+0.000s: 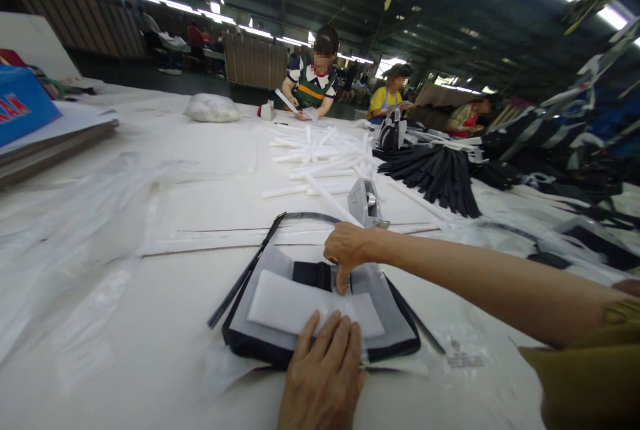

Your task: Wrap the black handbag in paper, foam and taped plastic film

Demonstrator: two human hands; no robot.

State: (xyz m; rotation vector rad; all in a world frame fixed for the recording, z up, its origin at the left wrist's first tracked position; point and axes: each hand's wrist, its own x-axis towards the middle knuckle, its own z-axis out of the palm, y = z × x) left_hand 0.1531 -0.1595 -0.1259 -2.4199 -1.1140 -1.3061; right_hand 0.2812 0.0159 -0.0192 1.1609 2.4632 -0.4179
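Note:
A folded dark and grey garment [390, 323] lies on the white table [150, 323] right in front of me. A white rectangular sheet [295, 307] rests on top of it. My left hand [323, 377] lies flat on the near edge of the garment and the sheet, fingers stretched out. My right hand [347, 250] reaches across from the right and presses its fingers down on the garment's middle, next to a black band [313, 275]. A thin black strap [250, 270] runs from the garment's left side toward the far side.
A tape dispenser [365, 202] stands just beyond my right hand. White strips [320, 150] and black strips [440, 173] lie in piles farther back. Clear plastic bags [75, 230] spread on the left. Stacked boards [50, 137] sit far left. Three people work at the far edge.

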